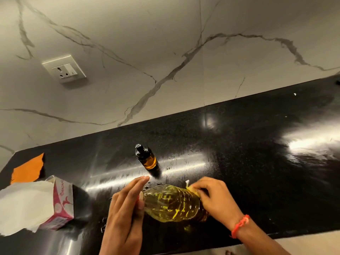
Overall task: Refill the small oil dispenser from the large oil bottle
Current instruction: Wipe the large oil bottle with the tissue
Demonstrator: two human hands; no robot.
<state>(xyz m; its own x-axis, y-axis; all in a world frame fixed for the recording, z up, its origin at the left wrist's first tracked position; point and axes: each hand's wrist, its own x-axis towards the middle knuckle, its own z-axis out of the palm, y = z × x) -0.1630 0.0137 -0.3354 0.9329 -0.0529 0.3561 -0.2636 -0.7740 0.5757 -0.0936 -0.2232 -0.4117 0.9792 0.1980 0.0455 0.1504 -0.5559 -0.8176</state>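
The large clear oil bottle [173, 205], full of yellow oil, lies tilted on the black counter [257, 162] between my hands. My left hand [125, 205] presses its straight fingers against the bottle's left end, hiding the cap. My right hand [215, 197] pinches a small oil-stained tissue wad [191, 187] against the bottle's right end. The small amber oil dispenser [147, 159] with a black pump top stands upright just behind the bottle, partly filled, with neither hand touching it.
A pink tissue box [62, 199] with white tissue hanging out sits at the left. An orange cloth [27, 170] lies behind it. Oil drops and smears mark the counter around the bottle. A wall socket [64, 69] is on the marble backsplash.
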